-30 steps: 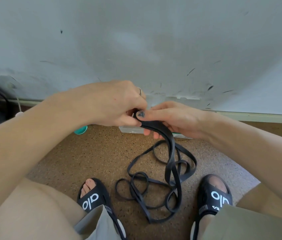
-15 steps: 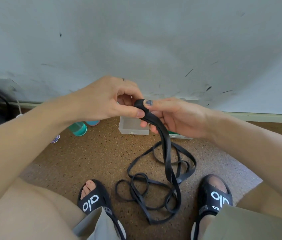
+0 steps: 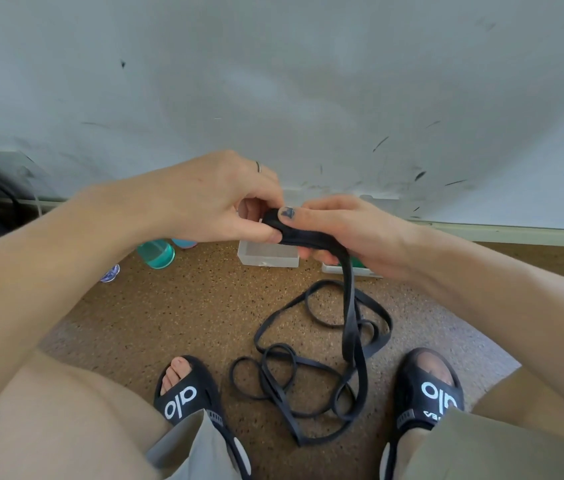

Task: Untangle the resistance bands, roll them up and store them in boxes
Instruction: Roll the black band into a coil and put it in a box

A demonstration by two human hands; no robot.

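In the head view, the left hand point(image 3: 211, 199) and the right hand point(image 3: 349, 233) meet in the middle of the picture, both closed on the upper end of a black resistance band point(image 3: 348, 306). The left hand pinches the folded end between thumb and fingers, and a thin ring point(image 3: 258, 166) sits on one of its fingers. The right hand grips the same end from the other side, with its thumb lying on top of the band; the thumbnail carries dark polish. From the two hands the band hangs down to the floor point(image 3: 187, 317), a brown speckled floor, where the rest of it lies in many tangled loops below the hands, between the two feet. Just behind and below the left hand's fingertips stands a clear plastic box point(image 3: 268, 256), open on top. Under the right hand a second box point(image 3: 353, 266) shows only partly, with something green inside that I cannot identify. To the left of the left hand stands a teal cup point(image 3: 156, 254), and further left a small purple and white thing point(image 3: 111, 273), too blurred to tell. Each foot wears a black sandal, the left sandal point(image 3: 183, 398) and the right sandal point(image 3: 429, 393), and each strap reads "alo" in white letters. Behind the hands rises a grey wall point(image 3: 273, 81) with dark scuff marks.
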